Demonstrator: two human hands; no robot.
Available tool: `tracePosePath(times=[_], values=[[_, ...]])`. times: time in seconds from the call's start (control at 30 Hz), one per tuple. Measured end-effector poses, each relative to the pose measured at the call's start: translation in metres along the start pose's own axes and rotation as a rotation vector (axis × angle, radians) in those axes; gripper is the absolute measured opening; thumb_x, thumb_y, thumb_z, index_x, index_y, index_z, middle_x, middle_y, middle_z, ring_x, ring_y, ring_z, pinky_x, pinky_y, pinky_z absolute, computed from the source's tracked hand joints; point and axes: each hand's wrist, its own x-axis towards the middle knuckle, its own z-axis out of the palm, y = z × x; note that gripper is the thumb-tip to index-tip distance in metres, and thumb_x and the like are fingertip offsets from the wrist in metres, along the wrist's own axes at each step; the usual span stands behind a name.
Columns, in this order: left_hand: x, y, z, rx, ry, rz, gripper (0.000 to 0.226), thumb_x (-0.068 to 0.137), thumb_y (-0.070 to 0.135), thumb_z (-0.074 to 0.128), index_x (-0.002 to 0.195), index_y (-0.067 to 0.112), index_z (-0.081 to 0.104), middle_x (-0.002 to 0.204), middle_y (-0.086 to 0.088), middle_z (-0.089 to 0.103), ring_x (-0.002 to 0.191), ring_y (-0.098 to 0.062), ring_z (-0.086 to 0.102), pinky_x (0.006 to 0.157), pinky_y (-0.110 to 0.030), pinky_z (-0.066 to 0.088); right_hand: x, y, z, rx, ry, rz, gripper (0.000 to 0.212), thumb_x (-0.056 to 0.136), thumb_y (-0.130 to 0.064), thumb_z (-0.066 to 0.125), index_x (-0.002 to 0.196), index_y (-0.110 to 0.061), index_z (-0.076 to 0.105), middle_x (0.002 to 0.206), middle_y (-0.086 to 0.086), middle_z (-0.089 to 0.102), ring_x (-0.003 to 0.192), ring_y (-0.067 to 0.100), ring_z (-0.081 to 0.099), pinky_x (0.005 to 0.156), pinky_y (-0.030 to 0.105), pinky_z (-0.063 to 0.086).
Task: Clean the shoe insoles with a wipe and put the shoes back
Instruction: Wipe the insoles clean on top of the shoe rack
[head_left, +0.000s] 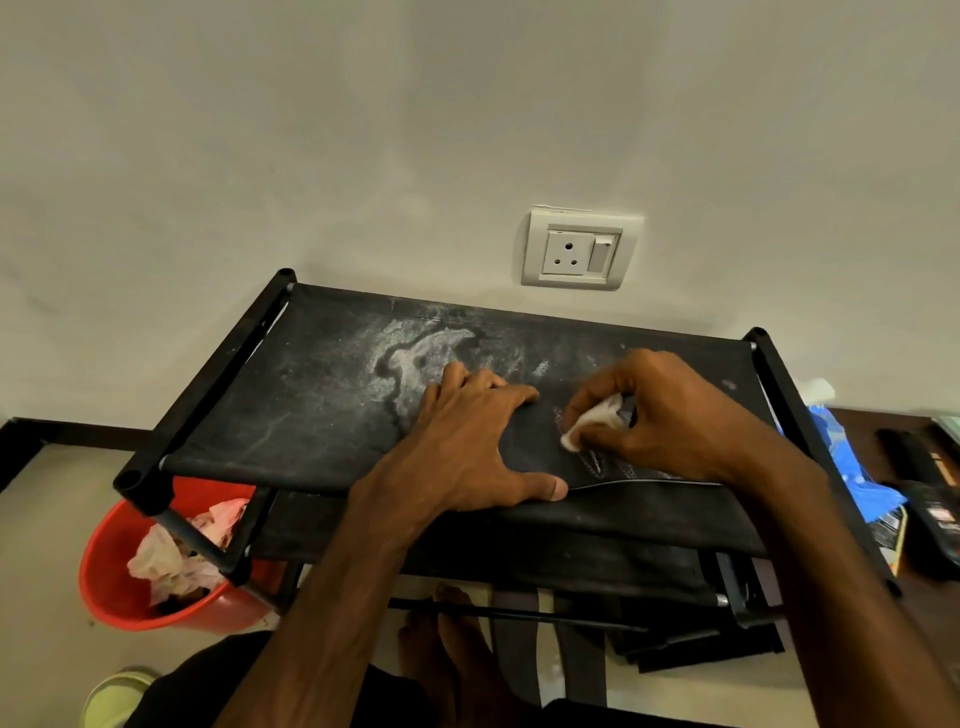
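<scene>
1. The dark insole (540, 447) is blending into the dusty black fabric shelf (311, 395), its outline hard to trace.
2. The left hand (467, 441) is lying flat, fingers spread, pinning it.
3. The right hand (670, 415) is pinching a crumpled white wipe (592, 423) against it.

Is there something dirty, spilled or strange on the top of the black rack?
Yes. The black fabric top shelf carries a whitish powdery stain near its middle, just beyond the left hand. It looks like dried residue or dust. The right hand presses a crumpled white wipe on the dark insole instead.
</scene>
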Motion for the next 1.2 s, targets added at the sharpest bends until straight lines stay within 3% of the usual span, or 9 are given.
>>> tracePosePath(times=[0.17, 0.33, 0.53, 0.73, 0.83, 1.03, 1.1, 1.2], values=[[0.002, 0.0, 0.001, -0.007, -0.001, 0.006, 0.101, 0.064, 0.085, 0.066, 0.15, 0.04, 0.036, 0.137, 0.009, 0.041, 0.124, -0.016, 0.026, 0.108, -0.038, 0.027, -0.013, -0.005, 0.003, -0.021, -0.168, -0.043, 0.01, 0.079, -0.023, 0.085, 0.087, -0.029, 0.082, 0.088, -0.018, 0.077, 0.084, -0.004, 0.071, 0.079, 0.024, 0.059], [0.003, 0.0, 0.002, -0.022, 0.008, 0.003, 0.1, 0.063, 0.084, 0.067, 0.149, 0.04, 0.038, 0.134, 0.008, 0.041, 0.121, -0.016, 0.026, 0.104, -0.036, 0.026, -0.011, -0.002, 0.009, -0.009, -0.093, -0.05, 0.009, 0.078, -0.024, 0.085, 0.085, -0.029, 0.083, 0.086, -0.018, 0.077, 0.081, -0.003, 0.072, 0.078, 0.022, 0.059], [0.002, 0.003, 0.0, -0.033, 0.01, -0.004, 0.099, 0.064, 0.081, 0.07, 0.148, 0.04, 0.04, 0.133, 0.008, 0.041, 0.122, -0.017, 0.026, 0.104, -0.035, 0.024, 0.006, 0.01, 0.025, -0.013, 0.142, 0.024, 0.01, 0.081, -0.023, 0.085, 0.087, -0.031, 0.083, 0.084, -0.013, 0.077, 0.077, -0.002, 0.071, 0.07, 0.025, 0.06], [0.001, 0.005, -0.001, -0.03, 0.008, -0.012, 0.097, 0.065, 0.08, 0.07, 0.148, 0.041, 0.04, 0.134, 0.008, 0.041, 0.123, -0.018, 0.026, 0.108, -0.037, 0.023, 0.024, 0.013, 0.032, -0.016, 0.288, 0.119, 0.008, 0.085, -0.026, 0.079, 0.091, -0.03, 0.083, 0.086, -0.008, 0.078, 0.078, 0.008, 0.072, 0.077, 0.041, 0.062], [0.001, 0.004, 0.0, -0.024, 0.013, -0.015, 0.098, 0.064, 0.082, 0.069, 0.148, 0.04, 0.04, 0.135, 0.008, 0.041, 0.123, -0.018, 0.026, 0.11, -0.038, 0.023, 0.023, 0.011, 0.028, -0.029, 0.242, 0.119, 0.008, 0.086, -0.026, 0.079, 0.092, -0.029, 0.083, 0.089, -0.008, 0.079, 0.08, 0.009, 0.072, 0.079, 0.041, 0.061], [0.001, 0.005, 0.001, -0.043, 0.021, -0.023, 0.099, 0.062, 0.082, 0.07, 0.147, 0.04, 0.042, 0.135, 0.007, 0.042, 0.122, -0.018, 0.025, 0.105, -0.036, 0.023, 0.0, 0.007, 0.011, 0.018, -0.046, 0.022, 0.013, 0.082, -0.021, 0.083, 0.084, -0.033, 0.084, 0.085, -0.023, 0.076, 0.081, -0.003, 0.071, 0.074, 0.019, 0.057], [0.001, 0.006, 0.001, -0.049, 0.025, -0.026, 0.099, 0.062, 0.081, 0.071, 0.147, 0.039, 0.042, 0.134, 0.007, 0.042, 0.121, -0.018, 0.025, 0.106, -0.037, 0.024, -0.002, 0.008, 0.012, -0.001, -0.032, 0.018, 0.013, 0.081, -0.023, 0.083, 0.084, -0.036, 0.083, 0.085, -0.024, 0.076, 0.081, -0.003, 0.071, 0.075, 0.019, 0.058], [0.001, 0.006, 0.0, -0.058, 0.015, -0.034, 0.1, 0.062, 0.079, 0.072, 0.149, 0.039, 0.041, 0.135, 0.006, 0.041, 0.123, -0.019, 0.025, 0.108, -0.039, 0.024, 0.005, 0.01, 0.021, -0.03, 0.116, 0.071, 0.009, 0.082, -0.028, 0.083, 0.086, -0.036, 0.083, 0.084, -0.019, 0.077, 0.077, -0.001, 0.071, 0.074, 0.031, 0.062]])
